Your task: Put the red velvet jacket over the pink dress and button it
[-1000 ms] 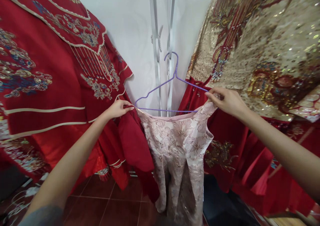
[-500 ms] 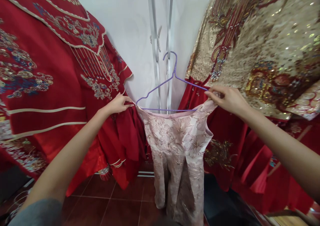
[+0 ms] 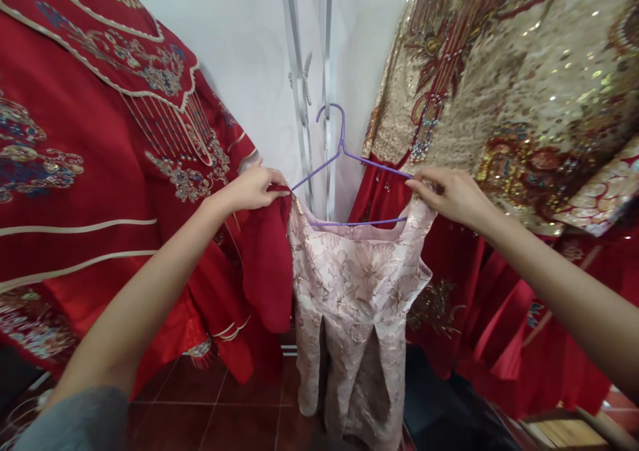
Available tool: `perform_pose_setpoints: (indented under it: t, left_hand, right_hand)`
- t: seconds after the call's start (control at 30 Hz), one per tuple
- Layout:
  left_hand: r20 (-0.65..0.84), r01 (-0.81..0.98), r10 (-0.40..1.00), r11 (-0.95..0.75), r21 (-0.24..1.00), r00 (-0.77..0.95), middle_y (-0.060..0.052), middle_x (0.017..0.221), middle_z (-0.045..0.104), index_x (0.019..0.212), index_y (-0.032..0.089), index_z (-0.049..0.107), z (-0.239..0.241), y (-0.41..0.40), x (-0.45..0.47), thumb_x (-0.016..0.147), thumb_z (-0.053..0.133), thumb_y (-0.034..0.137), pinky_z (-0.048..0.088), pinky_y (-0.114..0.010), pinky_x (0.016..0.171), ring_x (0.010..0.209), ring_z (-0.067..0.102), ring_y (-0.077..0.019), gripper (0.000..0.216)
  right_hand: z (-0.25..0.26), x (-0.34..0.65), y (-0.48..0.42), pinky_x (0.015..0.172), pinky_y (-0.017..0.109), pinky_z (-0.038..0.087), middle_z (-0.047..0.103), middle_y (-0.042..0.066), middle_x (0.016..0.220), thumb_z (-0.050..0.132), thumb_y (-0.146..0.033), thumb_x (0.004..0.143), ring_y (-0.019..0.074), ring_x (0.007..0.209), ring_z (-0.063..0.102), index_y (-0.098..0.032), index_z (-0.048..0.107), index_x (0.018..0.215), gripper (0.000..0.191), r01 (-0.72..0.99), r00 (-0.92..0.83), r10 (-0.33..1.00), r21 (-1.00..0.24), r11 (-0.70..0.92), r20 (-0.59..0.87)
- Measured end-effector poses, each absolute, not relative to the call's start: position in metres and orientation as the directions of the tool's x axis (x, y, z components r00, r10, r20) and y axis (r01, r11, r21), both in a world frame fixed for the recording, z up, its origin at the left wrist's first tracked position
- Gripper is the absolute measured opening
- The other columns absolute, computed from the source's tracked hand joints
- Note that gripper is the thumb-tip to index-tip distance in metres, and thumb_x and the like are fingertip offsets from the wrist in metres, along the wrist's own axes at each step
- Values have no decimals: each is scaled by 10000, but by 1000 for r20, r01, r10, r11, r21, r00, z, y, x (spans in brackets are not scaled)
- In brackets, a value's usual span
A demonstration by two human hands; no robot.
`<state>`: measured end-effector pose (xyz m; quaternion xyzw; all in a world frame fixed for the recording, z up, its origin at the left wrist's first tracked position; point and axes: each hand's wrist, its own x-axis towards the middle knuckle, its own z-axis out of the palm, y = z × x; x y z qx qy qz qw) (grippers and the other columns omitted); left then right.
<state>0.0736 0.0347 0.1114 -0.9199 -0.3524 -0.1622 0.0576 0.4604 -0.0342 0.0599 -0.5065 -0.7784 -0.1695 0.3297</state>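
A pale pink dress (image 3: 357, 271) with a shiny floral pattern hangs in front of me on a purple wire hanger (image 3: 342, 148). My left hand (image 3: 257, 186) pinches the dress's left shoulder strap at that end of the hanger, fingers closed. Over the right end of the hanger, my right hand (image 3: 449, 191) grips the other strap between thumb and fingers. The hanger's hook points up, in front of a pale metal upright. Both straps lie at the hanger's ends, partly hidden by my fingers.
Red embroidered garments (image 3: 120, 138) crowd the left side, close to my left arm. To the right hangs a gold sequined garment (image 3: 524, 105) above red skirts. White metal uprights (image 3: 327, 52) stand against the wall, over a red tiled floor (image 3: 239, 424).
My left hand has moved up and right, bringing the left strap up along the hanger's arm. The dress's neckline now sits more evenly. My right hand still holds its strap.
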Motion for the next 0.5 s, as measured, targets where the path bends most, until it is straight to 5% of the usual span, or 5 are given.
perform_pose_setpoints:
  t: [0.13, 0.3, 0.4, 0.5]
  left_hand:
    - [468, 663, 622, -742, 98, 627, -109, 1066, 663, 843, 155, 720, 99, 48, 39, 760, 609, 437, 434, -365, 928, 963, 602, -238, 314]
    - [477, 869, 841, -415, 271, 254, -40, 730, 700, 807, 176, 744, 98, 49, -25, 699, 666, 494, 452, -298, 745, 749, 621, -221, 345]
    - [519, 806, 855, -291, 515, -23, -32, 725, 712, 834, 173, 745, 97, 47, -27, 677, 691, 478, 470, -283, 690, 721, 631, -212, 347]
    - [432, 559, 887, -278, 781, -162, -58, 765, 723, 889, 152, 733, 89, 50, 7, 675, 707, 429, 501, -297, 643, 665, 640, -198, 351]
  right_hand:
    - [47, 459, -21, 633, 278, 374, 603, 19, 690, 394, -505, 923, 168, 619, 529, -227, 554, 744, 368, 880, -245, 689, -141, 453, 682]
    - [33, 459, -4, 599, 272, 369, 597, 9, 668, 403, -544, 916, 157, 591, 519, -223, 561, 739, 399, 848, -214, 680, -212, 485, 701]
    - [32, 461, -1, 570, 270, 355, 565, 3, 622, 412, -577, 905, 149, 558, 493, -217, 554, 722, 428, 823, -199, 683, -259, 506, 703]
    - [32, 460, -2, 557, 268, 345, 551, 1, 616, 420, -601, 895, 145, 551, 474, -214, 565, 732, 445, 804, -174, 703, -313, 506, 689]
